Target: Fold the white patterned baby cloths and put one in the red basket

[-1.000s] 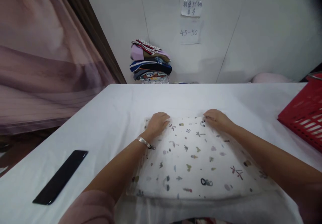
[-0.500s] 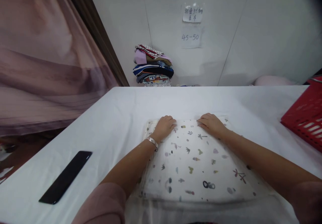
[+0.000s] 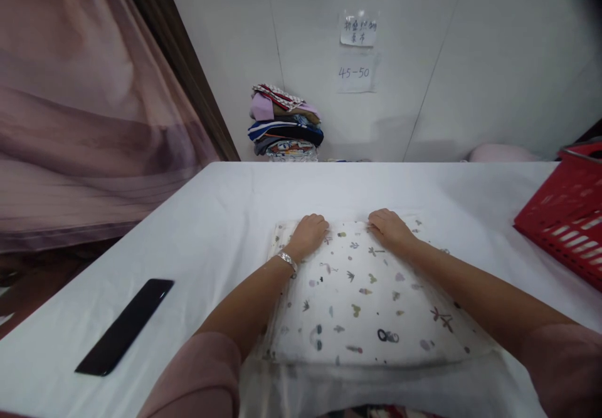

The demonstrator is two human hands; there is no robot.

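Note:
A white cloth [image 3: 376,299], folded into a flat rectangle and printed with small palm trees, birds and leaves, lies on the white-covered table [image 3: 197,217]. My left hand [image 3: 309,233] rests at its far edge, left of the middle, fingers curled over that edge. On the same edge, farther right, my right hand [image 3: 389,227] has its fingers bent round the cloth in a like way. The fingertips of both hands are hidden. A silvery bracelet [image 3: 288,260] circles my left wrist.
A black flat slab [image 3: 125,327] lies on the left of the table. At the right edge stands a red slotted basket [image 3: 564,205]. Folded fabrics [image 3: 286,123] are piled behind the table, near the wall. A pink curtain [image 3: 94,123] hangs at the left.
My hands stay at the cloth's far edge, with the right fingers now curled in more. The view has shifted slightly, showing more of the red basket and of a patterned fabric at the bottom.

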